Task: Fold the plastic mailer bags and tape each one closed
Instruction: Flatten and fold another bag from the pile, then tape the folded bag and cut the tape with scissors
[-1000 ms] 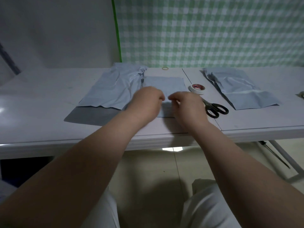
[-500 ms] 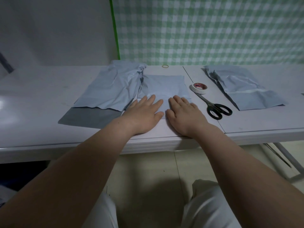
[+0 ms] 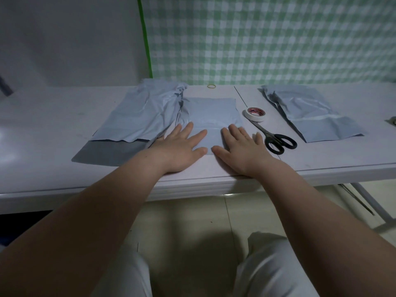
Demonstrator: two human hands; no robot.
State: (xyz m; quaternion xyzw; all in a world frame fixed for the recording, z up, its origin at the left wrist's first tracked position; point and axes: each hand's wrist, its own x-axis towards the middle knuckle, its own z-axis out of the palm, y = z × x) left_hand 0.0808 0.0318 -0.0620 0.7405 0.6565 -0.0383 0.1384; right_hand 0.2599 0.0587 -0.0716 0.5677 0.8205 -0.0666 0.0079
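Both hands lie flat, palms down, on the folded mailer bag point(image 3: 211, 112) at the middle of the tabletop point(image 3: 42, 129), close to its front edge. The left hand point(image 3: 180, 146) and right hand point(image 3: 242, 148) sit side by side, thumbs near each other but apart, fingers straight and spread. Neither has a grip on anything; they only press. They cover the bag's near corners, so its near edge shows only between the thumbs. A pale band crosses the bag just beyond the fingertips; fold or strip, it cannot be told.

Toward the left edge lies a crumpled pile of mailer bags point(image 3: 141, 112), its right side meeting the folded bag's left edge. How many sheets it holds is unclear. A dark grey sheet point(image 3: 111, 153) juts from under its near side.

Just right of the right hand lie black-handled scissors point(image 3: 276, 140), blade tips reaching a tape roll point(image 3: 255, 114). More mailer bags point(image 3: 310, 116) lie toward the right edge, and a rubber band point(image 3: 211, 86) lies at the back edge. A small object point(image 3: 392, 121) at the right edge is cut off by the frame and is too partial to identify.
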